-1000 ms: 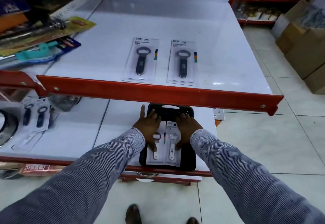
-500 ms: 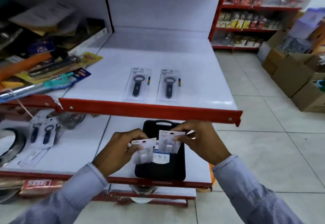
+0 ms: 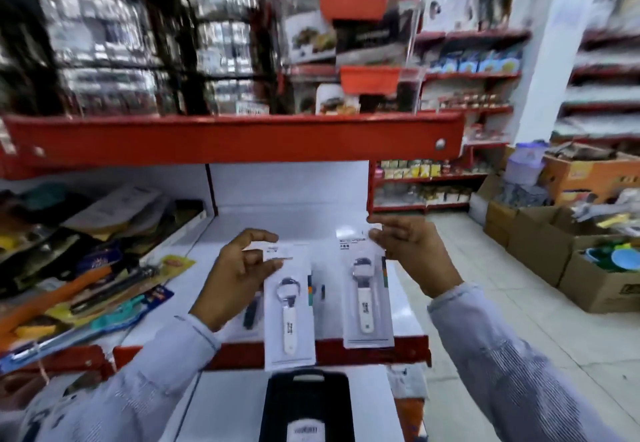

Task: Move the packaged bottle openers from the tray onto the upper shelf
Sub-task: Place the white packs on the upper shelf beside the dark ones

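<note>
Your left hand (image 3: 239, 268) pinches one white opener pack (image 3: 289, 306) by its top, right hand (image 3: 408, 251) another pack (image 3: 367, 296), both above upper shelf (image 3: 311, 226). Print too blurred to read. Black tray (image 3: 304, 407) sits below.

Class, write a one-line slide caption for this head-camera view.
Left hand and right hand each lift a packaged white bottle opener above the white shelf.

Head view, forward over shelves (image 3: 242, 136)
</note>
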